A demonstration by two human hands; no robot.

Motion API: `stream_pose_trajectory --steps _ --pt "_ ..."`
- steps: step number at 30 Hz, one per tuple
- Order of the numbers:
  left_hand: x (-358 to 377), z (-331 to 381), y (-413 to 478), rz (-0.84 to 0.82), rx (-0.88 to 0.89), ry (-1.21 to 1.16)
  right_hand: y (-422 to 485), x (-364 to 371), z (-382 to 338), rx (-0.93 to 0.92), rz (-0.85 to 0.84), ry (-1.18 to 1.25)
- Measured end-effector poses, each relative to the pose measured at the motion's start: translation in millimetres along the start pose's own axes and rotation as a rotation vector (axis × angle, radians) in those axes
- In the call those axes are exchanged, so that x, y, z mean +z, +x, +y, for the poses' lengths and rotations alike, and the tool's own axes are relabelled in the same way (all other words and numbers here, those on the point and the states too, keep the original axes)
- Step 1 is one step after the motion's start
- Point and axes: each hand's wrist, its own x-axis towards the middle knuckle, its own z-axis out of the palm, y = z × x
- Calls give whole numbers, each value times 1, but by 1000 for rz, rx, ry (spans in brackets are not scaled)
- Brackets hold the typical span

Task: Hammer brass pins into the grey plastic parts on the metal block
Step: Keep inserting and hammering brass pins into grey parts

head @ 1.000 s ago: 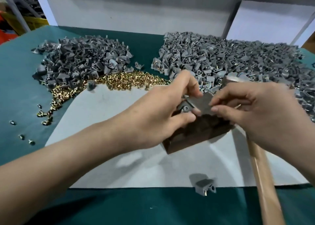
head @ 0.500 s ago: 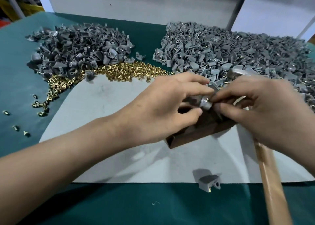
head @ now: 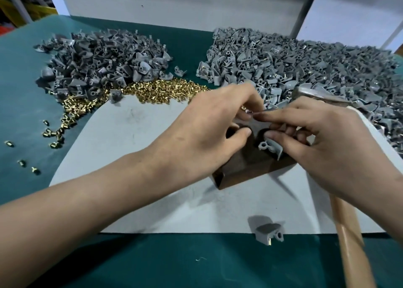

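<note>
Matt grey plastic parts [head: 305,69], shiny brass pins [head: 161,91], dull metal block [head: 246,170].

Clearance around the metal block [head: 246,170], as I see it:
- Above: blocked by the left hand [head: 209,133], pinching a grey part [head: 259,125], and the right hand [head: 322,143].
- Left: bare white sheet [head: 130,156], open.
- Behind: brass pin heap [head: 161,91], left parts pile [head: 102,67], right parts pile [head: 294,69].
- Right: hammer handle [head: 349,239].
- Near side: open apart from one loose grey piece [head: 269,233].

I observe left hand [head: 209,135], right hand [head: 327,150] meeting over dark rectangular metal block [head: 242,172]; right thumb pinching small grey plastic part [head: 271,147].
</note>
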Motion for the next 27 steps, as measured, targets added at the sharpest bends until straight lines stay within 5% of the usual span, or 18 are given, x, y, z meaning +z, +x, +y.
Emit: stream_pose_trajectory --steps 3,7,18,23,27 --pt "-1 4 -2 113 70 52 0 2 0 -55 -12 1" --pt "7 11 -10 51 135 133 -2 6 2 -205 -93 -65" --pt "-3 19 -11 28 181 178 0 3 -3 -177 -48 157" --pt "6 39 -26 -118 325 109 -1 7 -3 -143 -21 189" --pt "27 50 -42 -443 401 195 1 -5 -4 -18 91 266"
